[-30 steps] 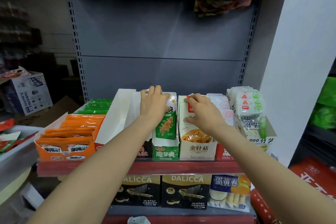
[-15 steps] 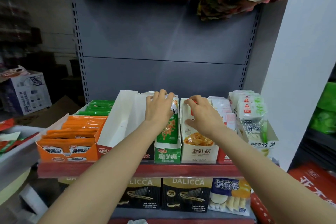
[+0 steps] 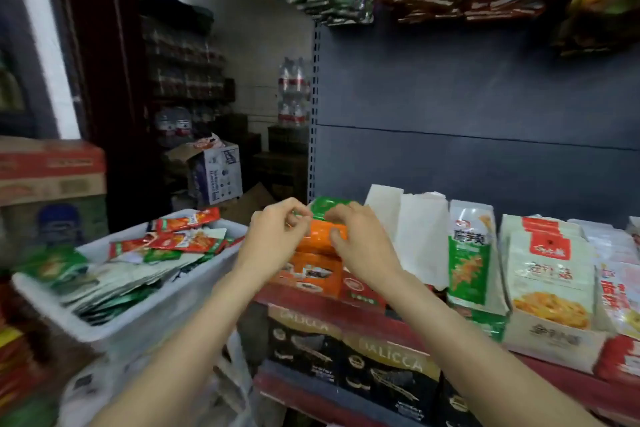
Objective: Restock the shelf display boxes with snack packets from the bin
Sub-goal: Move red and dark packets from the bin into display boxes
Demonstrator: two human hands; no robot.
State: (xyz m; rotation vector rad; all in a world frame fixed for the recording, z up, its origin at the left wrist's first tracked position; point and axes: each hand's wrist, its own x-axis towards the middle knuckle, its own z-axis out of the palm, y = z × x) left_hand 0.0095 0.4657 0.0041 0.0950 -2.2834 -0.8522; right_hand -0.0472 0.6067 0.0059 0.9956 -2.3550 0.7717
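Both hands, left hand (image 3: 277, 236) and right hand (image 3: 360, 243), hover curled over the orange packets (image 3: 320, 239) in the orange display box (image 3: 311, 274), grip unclear; they look light, floppy, slick, so I'd pinch edges.

"DALICCA" on black wafer boxes (image 3: 388, 371), lower shelf.

Bin left, shelf right.
Your bin (image 3: 145, 315) of packets (image 3: 180, 239) is sitting left of the shelf (image 3: 311, 305) carrying display boxes (image 3: 554, 340).
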